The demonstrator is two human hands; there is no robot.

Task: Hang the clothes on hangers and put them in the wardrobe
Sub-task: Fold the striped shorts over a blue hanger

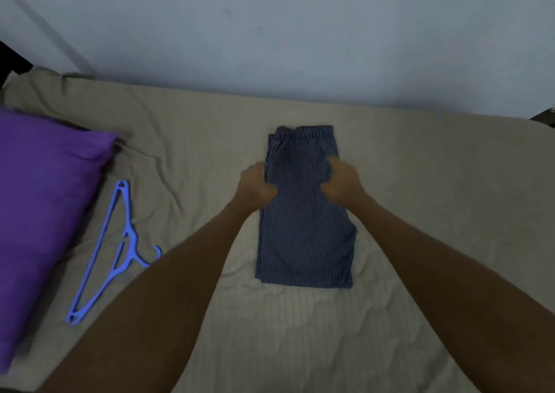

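Note:
Folded dark blue pinstriped trousers lie flat on the beige bed, elastic waistband toward the wall. My left hand grips the left edge of the trousers a little below the waistband, fingers curled into the cloth. On the right edge at the same height, my right hand grips the fabric. A light blue plastic hanger lies on the sheet to the left, apart from both hands, its hook pointing right.
A purple pillow fills the left side of the bed, next to the hanger. A pale wall runs along the bed's far edge. Wrinkled beige sheet stretches to the right and toward me.

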